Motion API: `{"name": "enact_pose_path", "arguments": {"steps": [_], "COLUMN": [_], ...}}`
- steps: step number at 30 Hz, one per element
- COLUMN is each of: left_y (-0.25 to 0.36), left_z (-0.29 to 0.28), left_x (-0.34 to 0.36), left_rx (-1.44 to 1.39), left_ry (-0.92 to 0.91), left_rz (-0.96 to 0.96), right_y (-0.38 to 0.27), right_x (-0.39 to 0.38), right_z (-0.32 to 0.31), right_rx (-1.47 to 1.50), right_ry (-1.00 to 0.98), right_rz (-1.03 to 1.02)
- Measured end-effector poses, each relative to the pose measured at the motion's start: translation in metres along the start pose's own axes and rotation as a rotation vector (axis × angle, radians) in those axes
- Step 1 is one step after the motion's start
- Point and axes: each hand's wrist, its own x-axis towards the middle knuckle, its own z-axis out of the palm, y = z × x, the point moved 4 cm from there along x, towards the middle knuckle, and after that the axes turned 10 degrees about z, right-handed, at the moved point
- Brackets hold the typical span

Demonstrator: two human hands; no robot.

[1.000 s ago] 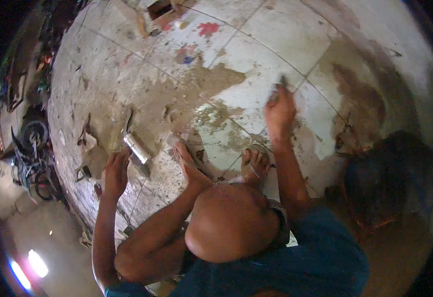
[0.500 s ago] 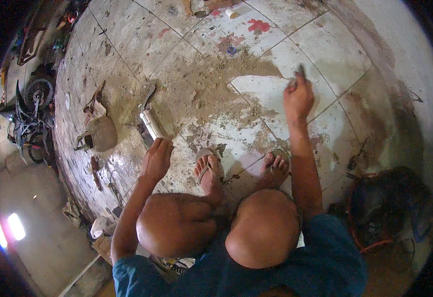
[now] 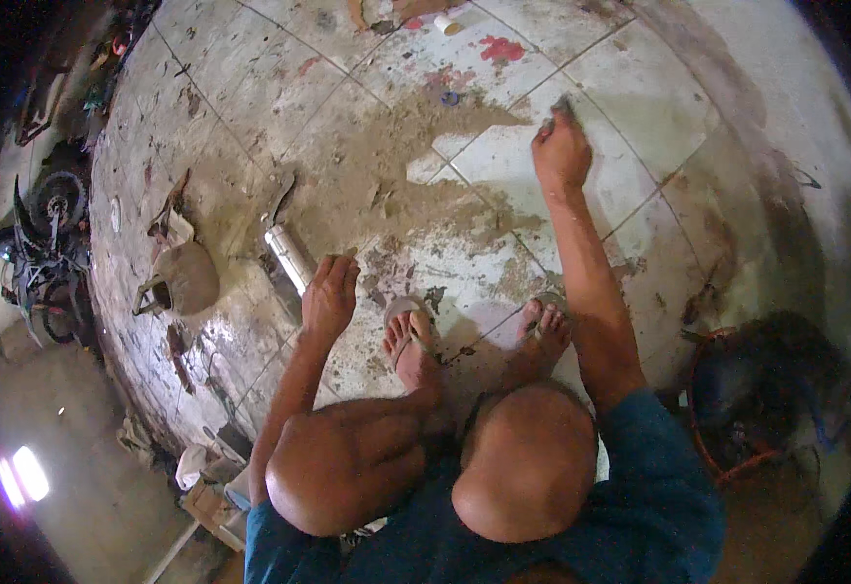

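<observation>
My right hand [image 3: 562, 154] reaches far out over the white tiles, its fingers closed round a small dark object [image 3: 564, 105] whose kind I cannot make out. Just left of it, brown dirt [image 3: 377, 165] covers the tiled floor [image 3: 606, 127], with a cleaner white patch [image 3: 484, 156] cutting into it. Nearer to me, my left hand [image 3: 328, 300] hovers above the floor with its fingers drawn together. Something small and brownish shows at its fingertips. Beside that hand lies a silver cylinder [image 3: 290, 256] with a curved dark lever [image 3: 283, 198] at its far end.
A dirty jug-like container [image 3: 186, 280] lies on its side at left. Ahead are a blue ring [image 3: 451, 98], a white cylinder [image 3: 447, 25] and a red stain [image 3: 500, 49]. A dark basket-like thing [image 3: 752, 399] stands at right, a motorbike [image 3: 48, 253] far left. My sandalled feet [image 3: 409, 346] are below.
My left hand has shifted right and forward, off the silver cylinder's near end. My right hand has moved a little left and forward. The white patch now reaches further left into the dirt.
</observation>
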Motion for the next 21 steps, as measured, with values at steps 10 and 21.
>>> {"name": "enact_pose_path", "arguments": {"steps": [10, 21], "left_y": [0.011, 0.034], "left_z": [0.029, 0.068], "left_x": [0.008, 0.009], "left_rx": [-0.133, -0.11], "left_ry": [0.033, -0.108], "left_rz": [0.041, -0.001], "right_y": [-0.105, -0.172], "right_x": [-0.062, -0.094], "right_z": [0.041, 0.086], "right_rx": [0.549, 0.196], "right_ry": [-0.601, -0.696], "right_rz": [-0.034, -0.269]}}
